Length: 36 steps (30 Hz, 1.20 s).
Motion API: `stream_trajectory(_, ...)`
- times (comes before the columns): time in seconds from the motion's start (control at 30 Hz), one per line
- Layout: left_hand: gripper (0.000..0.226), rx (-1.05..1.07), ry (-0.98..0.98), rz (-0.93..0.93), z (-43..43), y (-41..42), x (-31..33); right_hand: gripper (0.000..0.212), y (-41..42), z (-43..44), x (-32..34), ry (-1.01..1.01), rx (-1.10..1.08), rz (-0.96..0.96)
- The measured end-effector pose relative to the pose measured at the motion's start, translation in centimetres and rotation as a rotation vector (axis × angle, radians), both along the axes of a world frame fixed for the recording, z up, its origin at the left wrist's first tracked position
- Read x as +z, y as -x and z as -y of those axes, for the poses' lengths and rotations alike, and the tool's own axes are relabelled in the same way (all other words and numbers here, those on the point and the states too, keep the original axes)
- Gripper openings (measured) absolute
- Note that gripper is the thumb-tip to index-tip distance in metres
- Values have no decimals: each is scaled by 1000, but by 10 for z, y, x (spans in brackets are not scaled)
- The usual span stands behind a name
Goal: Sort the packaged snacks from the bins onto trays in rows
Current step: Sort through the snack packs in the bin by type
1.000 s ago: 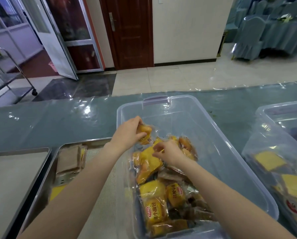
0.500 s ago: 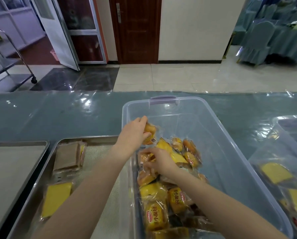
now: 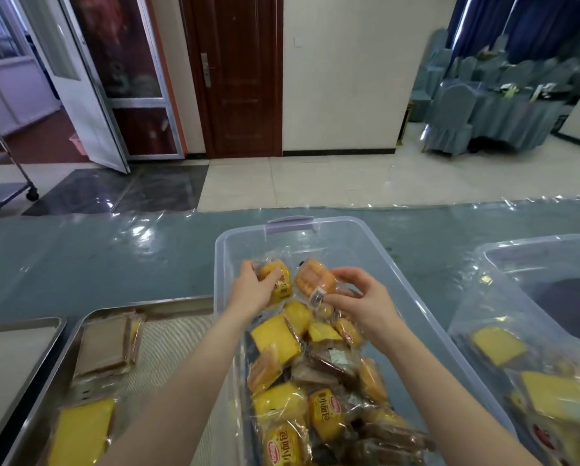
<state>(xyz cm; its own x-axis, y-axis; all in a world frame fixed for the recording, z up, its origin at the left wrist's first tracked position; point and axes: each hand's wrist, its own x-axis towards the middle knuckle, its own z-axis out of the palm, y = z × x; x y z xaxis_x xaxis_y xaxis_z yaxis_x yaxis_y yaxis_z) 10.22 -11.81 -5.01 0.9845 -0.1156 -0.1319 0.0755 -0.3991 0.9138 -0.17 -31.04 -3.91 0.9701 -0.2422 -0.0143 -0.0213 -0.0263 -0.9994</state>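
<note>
Now each hand has a packet, and the tray lies off to the left

Across the plastic-covered table (image 3: pixel 113 257) stand two clear bins. The middle bin (image 3: pixel 426 307) is heaped with wrapped snacks at its near end, and a second bin (image 3: pixel 490 250) sits off to the right. Left of the middle bin, close against its wall, is the near tray (image 3: pixel 147 302), with a far-left tray (image 3: pixel 23 322) beside that. On the near tray a brown packet (image 3: pixel 103 344) lies at the far end and a yellow slice packet (image 3: pixel 80 432) nearer the person, one behind the other along the tray's left side. The mesh liner stretches between them and the bin.

Both hands are over the far part of the heap. The left hand (image 3: pixel 251 290) has its fingers curled round a yellow bun packet (image 3: pixel 280 280), whose long axis runs roughly away from the person. The right hand (image 3: pixel 366 297) holds a ridged cake packet (image 3: pixel 315 280) just beside it, thumb and fingers (image 3: pixel 344 273) pinching the wrapper at its right end. That packet slants from far-left to near-right.

As I judge it, the coming move turns on one relation. The tray lies leftward across the bin's left wall, and the left hand is almost at that wall, so its bun has the short way. The right hand's cake would have to pass over the left forearm, or wait its turn.
</note>
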Motion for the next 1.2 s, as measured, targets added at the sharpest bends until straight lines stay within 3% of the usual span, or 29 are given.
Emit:
stream_trajectory(0.13, 44, 35, 92, -135, -2, -9, -1, 45, -10, -4, -2, -105, 9, 39)
stream_trajectory(0.33, 59, -21, 388, -379, 1, -3, 13, 44, -32, -32, -19, 149, -47, 41)
stream_trajectory(0.5, 93, -110, 186, -233, 0, 1, 4, 45, -30, -38, -26, 378, -29, 57)
stream_trajectory(0.63, 91, -25, 143, -162, -6, -5, 3, 41, -29, -34, -35, 586, 24, 11)
stream_trajectory(0.73, 91, 33, 155, -132, -6, -10, 0, 36, -24, -37, -56, 852, 148, -147)
stream_trajectory(0.83, 85, 61, 158, -139, -6, -13, -1, 52, -20, -59, -78, 1029, 432, -252)
stream_trajectory(0.93, 83, 54, 153, -142, -7, -13, -4, 65, -28, -83, -89, 1103, 511, -297)
stream_trajectory(1.0, 82, 42, 153, -149, -7, -14, -5, 65, -32, -93, -93, 1079, 533, -345)
stream_trajectory(1.2, 85, 29, 159, -157, -8, -17, -7, 54, -29, -77, -75, 699, 467, -357)
